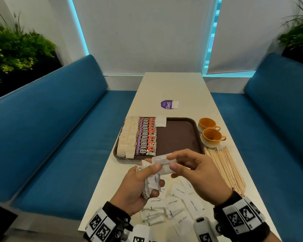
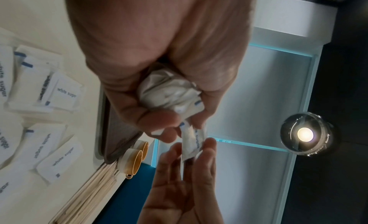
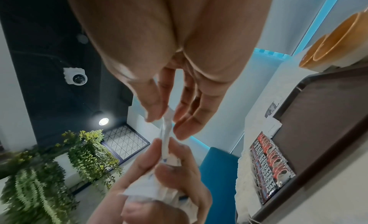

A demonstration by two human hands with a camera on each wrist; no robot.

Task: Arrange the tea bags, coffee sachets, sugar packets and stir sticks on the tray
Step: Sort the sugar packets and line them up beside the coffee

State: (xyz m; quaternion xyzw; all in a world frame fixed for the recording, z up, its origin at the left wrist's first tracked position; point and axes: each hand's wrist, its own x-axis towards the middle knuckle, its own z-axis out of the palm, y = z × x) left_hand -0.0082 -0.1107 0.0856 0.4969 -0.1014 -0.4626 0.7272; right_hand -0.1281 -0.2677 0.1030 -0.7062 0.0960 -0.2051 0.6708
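My left hand (image 1: 143, 182) grips a crumpled bunch of white sugar packets (image 1: 151, 185) above the table's near half. My right hand (image 1: 185, 170) pinches one sugar packet (image 1: 164, 164) between thumb and fingers; my left thumb also touches that packet. The brown tray (image 1: 178, 137) lies just beyond the hands. On its left side stand a column of tea bags (image 1: 127, 137) and a column of red-black coffee sachets (image 1: 146, 135). One sugar packet (image 1: 160, 121) lies at the tray's far edge. Loose sugar packets (image 1: 180, 205) lie under my hands. Wooden stir sticks (image 1: 224, 168) lie to the right.
Two orange cups (image 1: 211, 132) stand right of the tray, just beyond the stir sticks. A purple round sticker (image 1: 167, 104) is on the table further back. Blue benches (image 1: 59, 137) flank the table on both sides.
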